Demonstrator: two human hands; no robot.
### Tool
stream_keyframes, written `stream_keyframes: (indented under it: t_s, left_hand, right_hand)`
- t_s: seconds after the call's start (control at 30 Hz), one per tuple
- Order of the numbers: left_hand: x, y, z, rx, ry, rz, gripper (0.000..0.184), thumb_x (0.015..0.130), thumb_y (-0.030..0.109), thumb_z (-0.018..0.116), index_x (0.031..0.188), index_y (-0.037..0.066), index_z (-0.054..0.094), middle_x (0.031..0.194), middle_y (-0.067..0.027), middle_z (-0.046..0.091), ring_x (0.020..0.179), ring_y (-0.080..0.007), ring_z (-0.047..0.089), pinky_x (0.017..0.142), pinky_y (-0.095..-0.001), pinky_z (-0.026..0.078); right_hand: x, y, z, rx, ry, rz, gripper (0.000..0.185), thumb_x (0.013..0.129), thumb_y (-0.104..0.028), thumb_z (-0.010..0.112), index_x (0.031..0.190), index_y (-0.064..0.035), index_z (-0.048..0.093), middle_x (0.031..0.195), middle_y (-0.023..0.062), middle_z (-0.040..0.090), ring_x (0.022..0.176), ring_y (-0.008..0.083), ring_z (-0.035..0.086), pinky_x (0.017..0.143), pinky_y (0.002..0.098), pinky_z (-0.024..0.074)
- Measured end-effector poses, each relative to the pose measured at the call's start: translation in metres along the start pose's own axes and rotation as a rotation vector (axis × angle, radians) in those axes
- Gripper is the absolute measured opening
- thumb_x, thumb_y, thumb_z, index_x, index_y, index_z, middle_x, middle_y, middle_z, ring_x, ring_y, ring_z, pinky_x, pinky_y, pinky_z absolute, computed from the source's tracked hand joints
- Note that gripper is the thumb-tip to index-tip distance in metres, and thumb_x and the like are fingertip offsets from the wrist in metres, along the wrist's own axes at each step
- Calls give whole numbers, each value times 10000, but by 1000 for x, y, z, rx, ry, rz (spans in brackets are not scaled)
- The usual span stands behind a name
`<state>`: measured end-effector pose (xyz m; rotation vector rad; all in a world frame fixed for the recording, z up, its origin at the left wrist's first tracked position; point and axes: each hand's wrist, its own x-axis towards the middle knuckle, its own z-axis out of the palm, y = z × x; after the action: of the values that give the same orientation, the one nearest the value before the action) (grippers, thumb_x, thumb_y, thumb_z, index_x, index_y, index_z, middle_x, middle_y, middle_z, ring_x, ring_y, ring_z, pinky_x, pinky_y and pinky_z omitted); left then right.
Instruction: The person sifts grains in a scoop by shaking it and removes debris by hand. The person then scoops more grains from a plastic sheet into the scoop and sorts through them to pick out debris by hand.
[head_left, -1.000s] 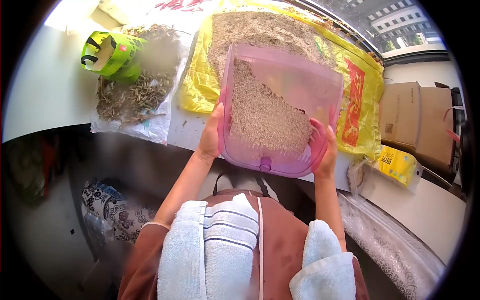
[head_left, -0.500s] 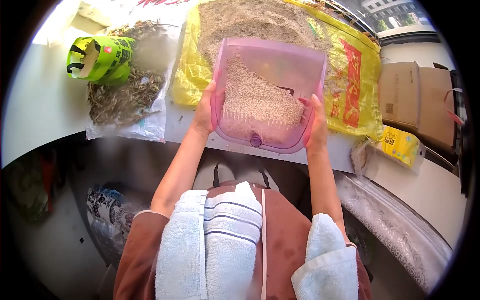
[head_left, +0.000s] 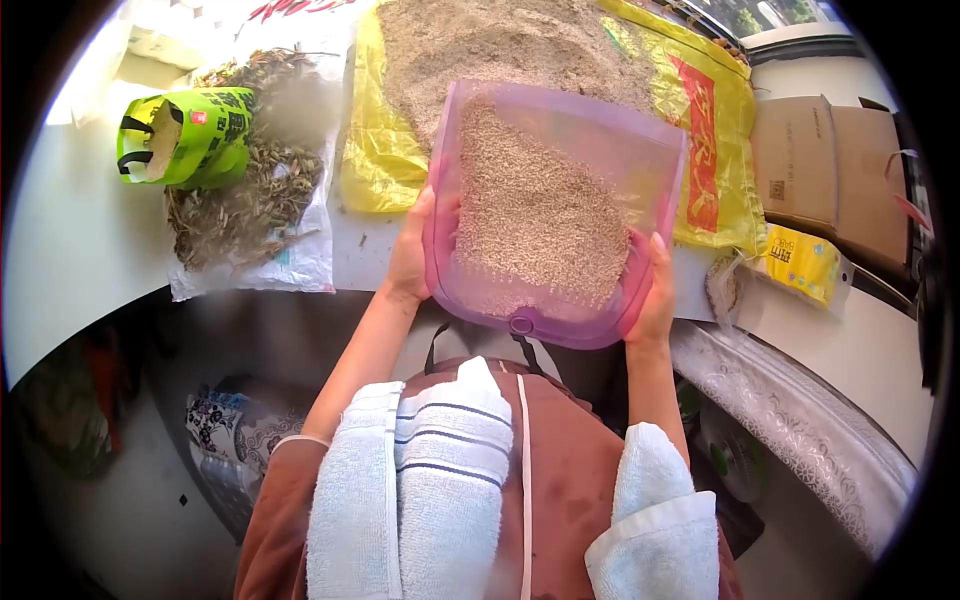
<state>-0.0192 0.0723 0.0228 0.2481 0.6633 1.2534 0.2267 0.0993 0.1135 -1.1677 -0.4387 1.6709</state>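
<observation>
Between my two hands is a translucent purple plastic dustpan-like tray [head_left: 650, 140] with a round knob on its near edge. A layer of pale grain [head_left: 535, 205] lies in it, heaped from the upper left to the lower right. My left hand [head_left: 410, 250] grips the tray's left side wall, and my right hand [head_left: 655, 290] grips its right side wall. Some fingers of each hand are hidden behind the plastic. Beyond the tray, a wide spread of similar grain [head_left: 520, 40] covers a yellow sack [head_left: 380, 165] on the white table.
On the left, dried plant pods [head_left: 240, 200] lie on a white sack [head_left: 310, 265], with a green bag [head_left: 205, 135] on top. To the right are cardboard boxes [head_left: 825, 165], a yellow packet [head_left: 803, 262] and a small clear bag [head_left: 725, 285]. The table's front edge runs below my hands.
Both hands have drawn the tray slightly nearer and to the right, tilting its right side lower. The grain has spread higher and farther across the tray.
</observation>
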Motion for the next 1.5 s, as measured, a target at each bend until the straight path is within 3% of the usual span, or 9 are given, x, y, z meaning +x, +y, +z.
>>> stream_keyframes:
  t_s: [0.1,0.23,0.37,0.7,0.87,1.03,1.17,1.33,1.5]
  left_hand:
    - [30,18,-22,-4,-17,24,584,999,379,339,1522,202,145,1476,-126,349,1296,-264,402,1112,-392,277]
    - [21,15,2,206,-25,148,606,996,366,350,1512,107,164,1520,-106,281,1379,-244,292,1144,-357,202]
    - [22,31,-18,-34,-127,-2,600,995,355,344,1515,121,158,1525,-94,269,1387,-254,275,1143,-345,204]
    - [24,17,-4,149,-99,-26,631,984,380,354,1510,85,168,1582,-33,135,1457,-171,73,1172,-327,20]
    - [30,10,-15,266,-151,24,774,836,202,534,1507,74,169,1559,-92,193,1433,-237,189,1159,-378,165]
    - [29,2,-3,345,-143,77,856,735,170,589,1498,91,209,1517,-149,263,1395,-277,268,1139,-406,224]
    - [4,-27,18,116,-9,-8,812,760,127,574,1491,122,221,1506,-137,284,1354,-319,342,1097,-457,329]
    - [-21,-81,52,100,90,-28,752,769,87,556,1465,101,271,1427,-141,387,1266,-313,453,1034,-447,426]
    - [-3,-147,102,80,147,-94,743,791,103,581,1466,115,270,1415,-125,402,1286,-299,427,1048,-442,400]
  right_hand:
    - [58,39,-19,-286,18,-111,530,982,-412,391,1251,37,478,1191,152,581,1060,241,579,939,353,450]
    - [11,19,-10,-7,28,45,497,979,-399,403,1181,33,546,1081,130,633,1011,220,600,927,344,457]
    - [31,50,-25,-50,-7,39,521,983,-415,385,1217,30,521,1138,128,617,1045,209,587,936,342,454]
    - [-12,38,-21,-181,111,-92,483,937,-342,479,1279,-3,442,1186,140,579,1100,225,559,960,359,426]
    - [-21,42,-21,-231,62,-215,664,903,-254,507,1468,-84,203,1277,159,502,1184,250,515,997,397,406]
    - [-16,38,-48,-137,19,-112,726,869,-212,545,1484,-87,179,1281,134,499,1220,248,484,1032,401,378]
    - [-16,29,-88,-224,-55,-87,745,846,-213,596,1465,-4,238,1385,135,402,1287,200,382,1091,342,279]
    - [-33,28,-153,-231,-141,77,932,788,-225,684,1513,-47,126,1531,99,222,1396,195,228,1136,330,181]
    - [-39,-22,-220,-145,-118,39,897,730,-123,654,1500,-62,198,1467,88,339,1349,206,323,1109,332,257]
